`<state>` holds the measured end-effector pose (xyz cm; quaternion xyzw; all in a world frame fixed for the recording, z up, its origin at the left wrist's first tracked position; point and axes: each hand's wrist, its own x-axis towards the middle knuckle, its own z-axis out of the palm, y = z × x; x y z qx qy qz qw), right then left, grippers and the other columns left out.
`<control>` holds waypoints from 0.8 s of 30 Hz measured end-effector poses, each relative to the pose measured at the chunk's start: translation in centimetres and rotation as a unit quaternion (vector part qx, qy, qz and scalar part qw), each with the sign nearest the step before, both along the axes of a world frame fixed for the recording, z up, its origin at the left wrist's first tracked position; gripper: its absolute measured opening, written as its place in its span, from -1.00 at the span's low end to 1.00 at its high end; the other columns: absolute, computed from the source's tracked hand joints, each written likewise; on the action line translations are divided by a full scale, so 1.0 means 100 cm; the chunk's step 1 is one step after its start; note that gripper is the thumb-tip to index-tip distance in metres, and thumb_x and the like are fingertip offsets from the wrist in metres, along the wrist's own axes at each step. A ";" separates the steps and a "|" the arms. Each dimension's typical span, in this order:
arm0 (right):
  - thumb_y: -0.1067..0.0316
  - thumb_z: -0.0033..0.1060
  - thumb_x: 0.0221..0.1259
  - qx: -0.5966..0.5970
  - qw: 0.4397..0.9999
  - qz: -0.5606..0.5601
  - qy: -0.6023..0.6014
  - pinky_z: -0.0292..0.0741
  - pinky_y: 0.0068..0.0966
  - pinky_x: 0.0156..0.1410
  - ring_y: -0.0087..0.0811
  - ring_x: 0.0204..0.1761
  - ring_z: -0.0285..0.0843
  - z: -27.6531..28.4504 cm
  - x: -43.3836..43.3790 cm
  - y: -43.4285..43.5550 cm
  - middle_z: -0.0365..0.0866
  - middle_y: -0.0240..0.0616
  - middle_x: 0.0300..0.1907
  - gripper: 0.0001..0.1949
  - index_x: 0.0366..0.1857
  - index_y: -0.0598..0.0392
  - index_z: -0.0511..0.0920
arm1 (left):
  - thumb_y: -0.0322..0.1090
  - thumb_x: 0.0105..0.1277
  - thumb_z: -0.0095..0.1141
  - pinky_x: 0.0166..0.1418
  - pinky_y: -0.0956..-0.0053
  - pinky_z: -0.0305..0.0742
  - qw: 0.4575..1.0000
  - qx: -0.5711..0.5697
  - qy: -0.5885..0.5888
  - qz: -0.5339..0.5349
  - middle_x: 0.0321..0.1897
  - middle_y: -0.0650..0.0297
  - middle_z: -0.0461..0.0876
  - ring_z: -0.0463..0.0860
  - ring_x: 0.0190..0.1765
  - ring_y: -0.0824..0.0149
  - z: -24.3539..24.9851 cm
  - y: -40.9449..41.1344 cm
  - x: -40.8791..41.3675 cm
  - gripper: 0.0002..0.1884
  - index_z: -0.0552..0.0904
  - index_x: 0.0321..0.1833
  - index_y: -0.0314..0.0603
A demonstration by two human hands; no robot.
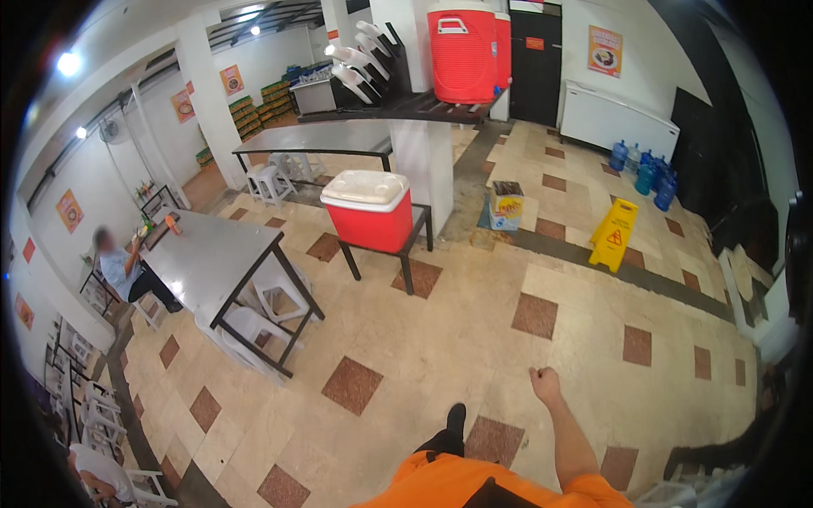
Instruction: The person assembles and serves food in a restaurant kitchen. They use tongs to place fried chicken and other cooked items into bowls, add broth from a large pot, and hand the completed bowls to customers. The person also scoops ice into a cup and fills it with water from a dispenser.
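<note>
My right hand (545,384) hangs in front of me at the lower right, its fingers curled, with nothing visible in it. Tiled floor (489,355) lies under it. My left hand is out of view. One dark shoe (456,419) of mine shows on the floor below my orange shirt (444,482). Ahead stands a red cooler box (369,222) with a white lid, set on a low black metal stand (406,254). To its right a cardboard box (506,206) sits on the floor beside a pillar (422,171).
A steel-topped table (222,254) with white plastic stools (254,327) stands left, where a person (120,267) sits. Another person (101,473) is lower left. A yellow floor sign (613,235), blue water jugs (665,190) and a chest freezer (616,124) are right. Red drink coolers (462,57) top a counter.
</note>
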<state>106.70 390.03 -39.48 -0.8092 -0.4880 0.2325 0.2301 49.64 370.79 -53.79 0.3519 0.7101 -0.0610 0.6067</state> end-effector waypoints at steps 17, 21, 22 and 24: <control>0.19 0.72 -0.02 0.176 0.885 0.038 -0.429 0.56 -0.21 0.39 -0.03 0.24 0.71 0.088 0.176 0.731 0.71 0.23 0.15 -0.17 0.38 0.29 0.48 | -0.33 0.56 0.18 0.31 0.23 0.61 0.584 0.798 0.070 0.130 0.32 -0.02 0.63 0.67 0.31 0.13 0.493 0.987 0.064 -0.52 0.47 0.47 -0.32; 0.06 0.61 0.16 -0.066 0.912 0.373 -0.157 0.57 -0.24 0.40 -0.08 0.30 0.68 0.218 0.120 0.840 0.70 0.11 0.23 -0.20 0.46 0.22 0.45 | -0.33 0.48 0.30 0.34 0.22 0.61 0.487 0.864 0.056 0.114 0.44 -0.06 0.51 0.59 0.39 0.08 0.633 1.109 0.076 -0.31 0.30 0.61 -0.28; 0.03 0.57 0.22 -0.062 0.882 0.457 -0.097 0.57 -0.25 0.39 -0.09 0.30 0.68 0.246 0.089 0.854 0.71 0.06 0.24 -0.23 0.47 0.19 0.46 | -0.26 0.47 0.33 0.34 0.18 0.60 0.466 0.877 0.043 0.110 0.45 -0.08 0.49 0.57 0.41 0.04 0.660 1.139 0.081 -0.25 0.27 0.64 -0.26; -0.02 0.56 0.24 0.095 0.823 0.559 0.034 0.57 -0.23 0.39 -0.09 0.29 0.68 0.349 -0.005 0.879 0.71 0.02 0.25 -0.26 0.46 0.10 0.50 | 0.02 0.46 0.33 0.35 0.08 0.58 0.450 0.875 0.160 0.083 0.47 -0.12 0.46 0.52 0.45 -0.04 0.725 1.173 0.057 -0.15 0.24 0.66 -0.20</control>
